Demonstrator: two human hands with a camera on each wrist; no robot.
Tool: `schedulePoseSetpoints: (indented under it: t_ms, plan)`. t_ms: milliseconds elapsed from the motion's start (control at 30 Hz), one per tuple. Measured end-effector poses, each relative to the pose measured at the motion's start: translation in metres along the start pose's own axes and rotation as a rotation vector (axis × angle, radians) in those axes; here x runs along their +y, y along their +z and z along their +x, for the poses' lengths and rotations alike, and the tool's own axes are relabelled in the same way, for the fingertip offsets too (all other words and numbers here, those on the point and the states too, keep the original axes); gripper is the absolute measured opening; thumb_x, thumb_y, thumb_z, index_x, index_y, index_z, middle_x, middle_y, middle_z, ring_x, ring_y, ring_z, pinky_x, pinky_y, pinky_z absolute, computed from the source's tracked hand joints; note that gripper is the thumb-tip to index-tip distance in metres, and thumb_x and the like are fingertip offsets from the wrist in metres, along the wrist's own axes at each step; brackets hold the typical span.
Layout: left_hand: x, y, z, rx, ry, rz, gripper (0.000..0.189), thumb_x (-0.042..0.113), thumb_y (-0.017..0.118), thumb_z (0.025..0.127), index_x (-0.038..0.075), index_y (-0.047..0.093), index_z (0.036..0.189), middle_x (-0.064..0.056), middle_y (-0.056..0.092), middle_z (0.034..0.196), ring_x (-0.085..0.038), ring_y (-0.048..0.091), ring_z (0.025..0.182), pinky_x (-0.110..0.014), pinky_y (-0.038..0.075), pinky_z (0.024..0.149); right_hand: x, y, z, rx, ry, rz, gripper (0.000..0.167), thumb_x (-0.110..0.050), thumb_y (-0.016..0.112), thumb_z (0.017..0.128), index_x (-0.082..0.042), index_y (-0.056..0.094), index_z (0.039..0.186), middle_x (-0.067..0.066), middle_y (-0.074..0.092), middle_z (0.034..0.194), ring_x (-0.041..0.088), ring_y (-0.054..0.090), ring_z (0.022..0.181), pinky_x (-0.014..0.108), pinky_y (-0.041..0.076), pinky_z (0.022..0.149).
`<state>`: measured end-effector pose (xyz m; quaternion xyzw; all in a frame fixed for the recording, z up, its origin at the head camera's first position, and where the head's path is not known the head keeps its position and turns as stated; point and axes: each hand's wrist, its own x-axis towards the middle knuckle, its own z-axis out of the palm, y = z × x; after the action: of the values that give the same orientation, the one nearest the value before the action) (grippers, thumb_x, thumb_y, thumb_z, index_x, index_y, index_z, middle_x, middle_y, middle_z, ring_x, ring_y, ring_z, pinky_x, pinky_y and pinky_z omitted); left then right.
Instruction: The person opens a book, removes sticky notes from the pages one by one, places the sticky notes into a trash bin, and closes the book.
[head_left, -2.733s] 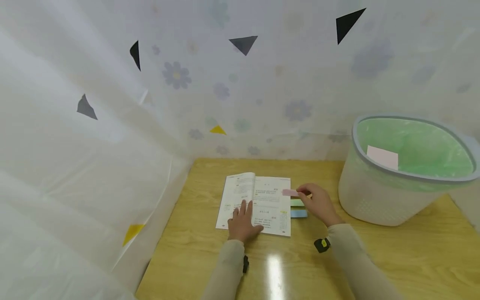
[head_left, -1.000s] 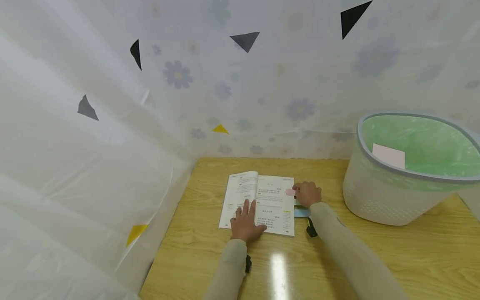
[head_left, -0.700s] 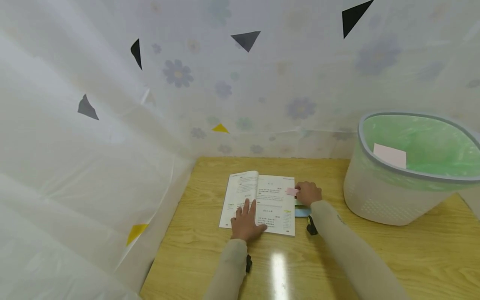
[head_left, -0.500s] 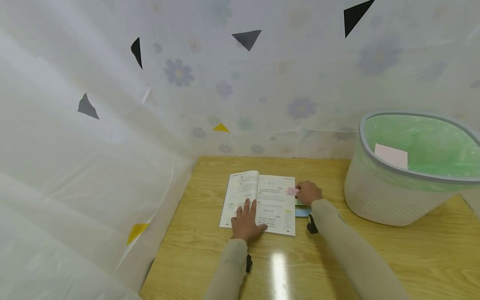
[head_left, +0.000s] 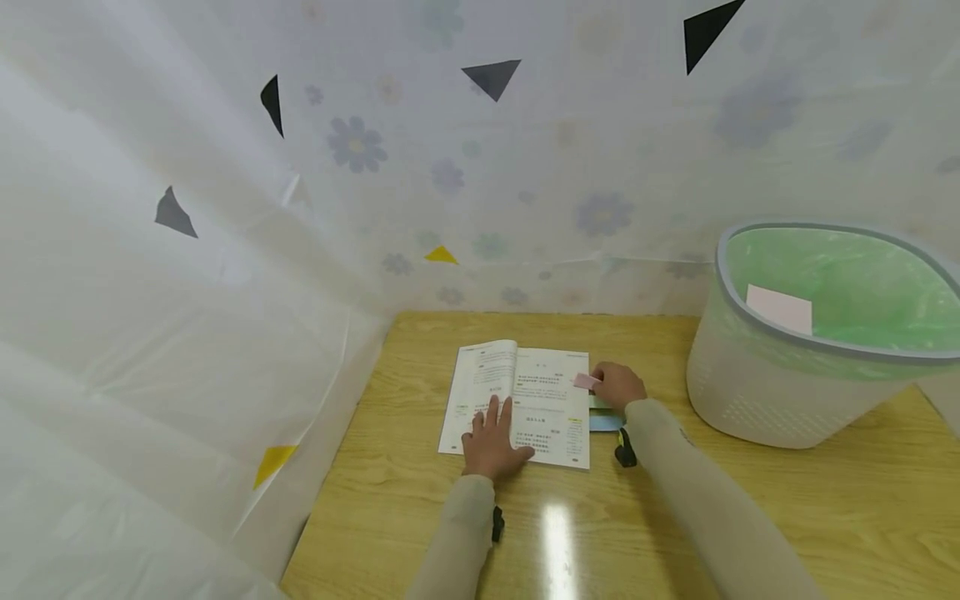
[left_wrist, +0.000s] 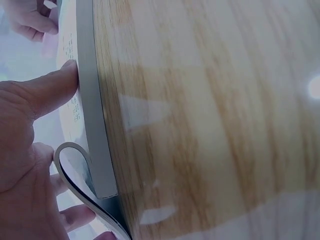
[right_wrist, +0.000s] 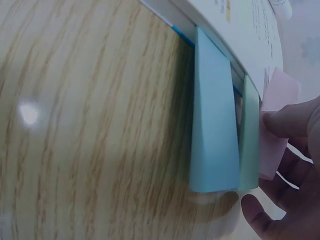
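Observation:
An open book point(head_left: 551, 400) lies on the wooden table in the head view, its left pages curling up near the spine. My left hand point(head_left: 491, 442) rests on it with spread fingers, the thumb on the right page near the bottom edge. Beside the right page's outer edge, my right hand point(head_left: 619, 387) pinches a pink sticky tab point(right_wrist: 280, 92), whose free end overlaps the page. A green sticky tab point(right_wrist: 250, 135) and a blue sticky tab point(right_wrist: 215, 120) stick out from the page block just below it, the green one partly hidden by the right hand in the head view.
A pale laundry basket point(head_left: 772, 400) with a green liner stands at the right of the table point(head_left: 390, 533). A pinkish-white square point(head_left: 780, 309) shows at its inner wall. White sheeting point(head_left: 322, 275) borders the table behind and at left.
Since the earliest frame, my right hand has come in closer to the page edge, covering part of the green tab. It still holds the pink tab, now slightly tilted. My left hand stays put.

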<state>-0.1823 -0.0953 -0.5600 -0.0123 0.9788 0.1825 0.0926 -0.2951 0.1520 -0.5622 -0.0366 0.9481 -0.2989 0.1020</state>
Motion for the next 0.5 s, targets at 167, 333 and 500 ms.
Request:
schedulePoseSetpoints:
  t_ms: [167, 333, 500]
  plan:
    - [0.0, 0.0, 0.001, -0.007, 0.002, 0.007, 0.098, 0.053, 0.074, 0.082, 0.026, 0.021, 0.159, -0.004, 0.017, 0.168, -0.04, 0.028, 0.149, -0.063, 0.036, 0.106, 0.002, -0.003, -0.004, 0.044, -0.02, 0.024, 0.016, -0.019, 0.059, 0.096, -0.004, 0.067, 0.097, 0.009, 0.066, 0.085, 0.021, 0.054, 0.074, 0.031, 0.041, 0.065]
    - [-0.001, 0.002, 0.005, -0.017, 0.002, 0.016, 0.098, 0.054, 0.073, 0.082, 0.027, 0.019, 0.16, -0.003, 0.015, 0.169, -0.039, 0.027, 0.15, -0.063, 0.036, 0.107, 0.001, -0.009, -0.005, 0.131, -0.046, 0.063, 0.021, -0.019, 0.06, 0.095, -0.002, 0.067, 0.105, 0.015, 0.068, 0.095, 0.025, 0.057, 0.08, 0.038, 0.046, 0.072]
    - [-0.005, 0.004, 0.006, -0.023, 0.001, 0.022, 0.099, 0.055, 0.072, 0.082, 0.028, 0.017, 0.16, -0.002, 0.013, 0.169, -0.039, 0.026, 0.15, -0.063, 0.036, 0.107, -0.005, -0.017, -0.006, 0.209, -0.112, 0.125, 0.025, -0.019, 0.057, 0.096, -0.002, 0.066, 0.113, 0.018, 0.07, 0.105, 0.029, 0.06, 0.088, 0.044, 0.05, 0.079]
